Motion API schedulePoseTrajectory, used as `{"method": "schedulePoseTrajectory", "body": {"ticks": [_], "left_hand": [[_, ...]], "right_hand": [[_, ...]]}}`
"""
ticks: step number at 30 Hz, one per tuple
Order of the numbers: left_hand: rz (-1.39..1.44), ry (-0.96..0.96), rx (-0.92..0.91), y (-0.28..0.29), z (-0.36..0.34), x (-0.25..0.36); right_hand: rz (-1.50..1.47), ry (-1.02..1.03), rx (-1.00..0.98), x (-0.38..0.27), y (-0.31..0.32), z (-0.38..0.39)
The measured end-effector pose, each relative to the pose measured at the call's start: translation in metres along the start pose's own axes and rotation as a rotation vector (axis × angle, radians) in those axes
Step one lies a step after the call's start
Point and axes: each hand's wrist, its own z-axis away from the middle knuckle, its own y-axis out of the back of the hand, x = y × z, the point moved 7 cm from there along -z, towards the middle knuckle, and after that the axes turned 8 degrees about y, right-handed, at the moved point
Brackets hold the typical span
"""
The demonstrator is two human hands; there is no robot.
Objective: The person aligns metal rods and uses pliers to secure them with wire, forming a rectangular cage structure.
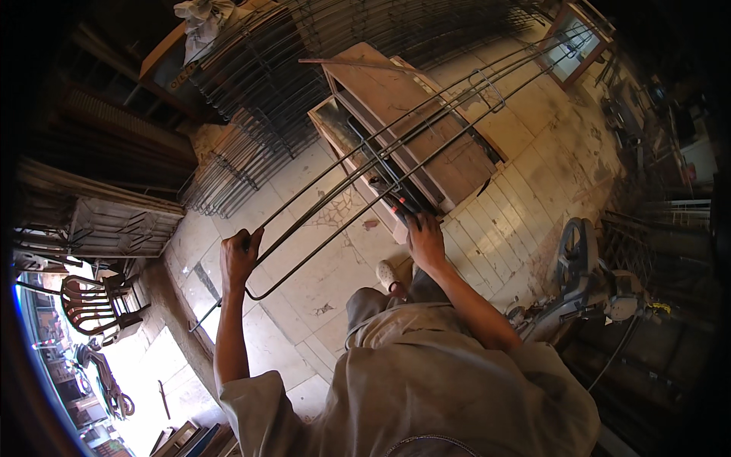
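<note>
A long cage of thin steel rods point(314, 187) runs from near my left side up to the far right, with bent rectangular stirrups around it. My left hand point(240, 255) is closed around a rod at its near end. Beneath the cage's middle lies a brown wooden cabinet-like box point(449, 164), with a dark gap along its near side. By the box's near corner, my right hand point(425, 242) is closed on a dark tool with red marks point(405, 207), partly hidden by the fingers; its exact kind cannot be made out.
Stacks of bent steel rods point(251, 148) fill the far left. A wooden chair point(90, 305) stands at the left by a bright opening. On the right is a grey machine point(582, 278). At the far right, a framed glass panel point(572, 46) lies under the rods' ends.
</note>
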Motion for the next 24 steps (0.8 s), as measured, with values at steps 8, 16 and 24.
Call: {"method": "schedulePoseTrajectory", "body": {"ticks": [8,16,24], "left_hand": [[0.026,0.036,-0.078,-0.006,-0.004,0.002],[0.055,0.052,-0.079,-0.011,-0.004,-0.006],[0.017,0.066,-0.059,-0.004,-0.005,-0.002]], "right_hand": [[-0.036,-0.005,0.124,0.007,0.006,-0.012],[-0.912,-0.372,0.357,0.002,0.037,-0.072],[-0.77,-0.038,0.421,0.001,0.033,-0.086]]}}
